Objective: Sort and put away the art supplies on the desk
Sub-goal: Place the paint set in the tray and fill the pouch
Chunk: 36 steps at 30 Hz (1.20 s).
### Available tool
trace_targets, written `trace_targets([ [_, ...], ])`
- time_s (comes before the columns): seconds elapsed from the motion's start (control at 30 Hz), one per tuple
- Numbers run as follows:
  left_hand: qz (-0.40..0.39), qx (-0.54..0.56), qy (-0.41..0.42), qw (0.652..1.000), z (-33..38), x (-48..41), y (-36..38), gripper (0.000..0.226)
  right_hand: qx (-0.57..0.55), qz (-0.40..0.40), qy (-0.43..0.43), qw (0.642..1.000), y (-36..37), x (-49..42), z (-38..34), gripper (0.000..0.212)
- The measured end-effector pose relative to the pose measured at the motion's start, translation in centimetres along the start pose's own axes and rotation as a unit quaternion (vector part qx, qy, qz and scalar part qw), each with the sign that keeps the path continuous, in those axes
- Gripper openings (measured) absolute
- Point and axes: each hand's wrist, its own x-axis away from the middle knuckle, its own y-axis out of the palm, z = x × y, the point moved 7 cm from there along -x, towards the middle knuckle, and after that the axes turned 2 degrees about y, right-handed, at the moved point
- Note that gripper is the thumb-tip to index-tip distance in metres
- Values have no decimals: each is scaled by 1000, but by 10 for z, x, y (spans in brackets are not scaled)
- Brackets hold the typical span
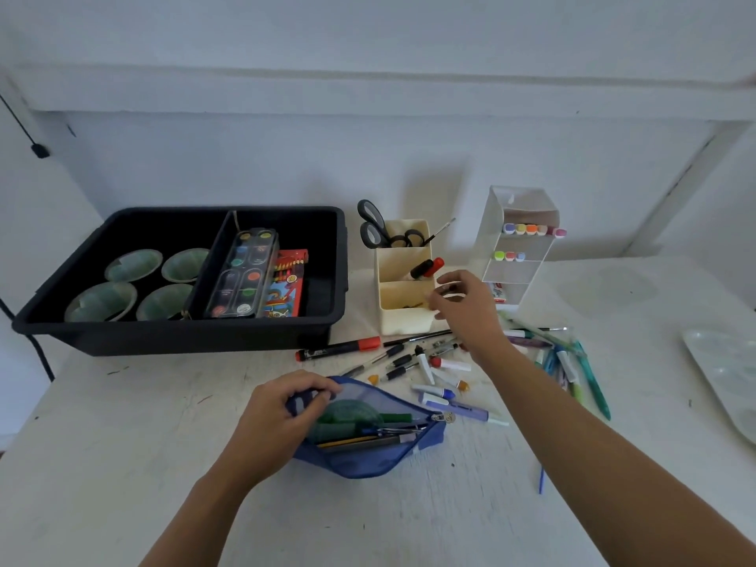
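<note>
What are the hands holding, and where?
Left hand pinches the pouch by its open upper rim. Right hand, beside the organizer, holds nothing visible.

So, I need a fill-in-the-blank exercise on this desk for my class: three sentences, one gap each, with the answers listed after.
1. The left hand grips the rim of the ____ mesh pouch.
2. The black tray holds ____ round cups.
3. The scissors stand in the ____ compartment of the cream organizer.

Missing words: blue; four; back.
</note>
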Motion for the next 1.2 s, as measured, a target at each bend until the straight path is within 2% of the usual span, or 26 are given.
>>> trace_targets([
  [0.1, 0, -1, -10, 1000, -2, 0, 1, 27, -29, -5, 12, 999, -4, 13, 11, 29],
  [0.2, 7, 5, -20, 1000, -4, 2, 3, 26, -63, 1, 34, 997, -9, 25, 27, 24],
  [0.27, 11, 12, -27, 999, -4, 2, 6, 26, -30, 8, 33, 999, -15, 31, 36, 18],
  [0.33, 13, 19, -26, 999, -1, 1, 10, 27, 63, -3, -3, 998, -18, 37, 42, 8],
  [0.4, 10, 20, -22, 1000, 2, 0, 15, 27, 171, -55, -68, 981, -12, 45, 44, 7],
  [0.47, 7, 18, -18, 1000, 3, -1, 20, 27, 265, -123, -150, 945, 3, 55, 45, 20],
  [0.53, 6, 17, -16, 1000, 4, -1, 24, 28, 327, -158, -208, 908, 14, 62, 46, 26],
  [0.63, 5, 17, -14, 1000, 7, -1, 27, 30, 333, -180, -228, 897, 19, 65, 45, 20],
  [0.8, 4, 3, -10, 1000, 9, -1, 29, 32, 302, -193, -224, 906, 9, 59, 42, 24],
  [0.9, 5, 5, -10, 1000, 10, 0, 30, 31, 350, -259, -229, 871, 10, 60, 45, 25],
  [0.97, 4, 11, -11, 1000, 10, 0, 32, 29, 345, -285, -240, 861, 7, 62, 48, 28],
  [1.03, 3, 13, -14, 1000, 11, -1, 35, 28, 318, -248, -254, 879, -4, 62, 46, 25],
  [1.13, 1, 21, -19, 1000, 14, -3, 40, 27, 284, -99, -244, 922, -38, 57, 46, 21],
  [1.2, -3, 26, -24, 999, 16, -6, 44, 27, 306, -30, -226, 924, -58, 56, 51, 19],
])
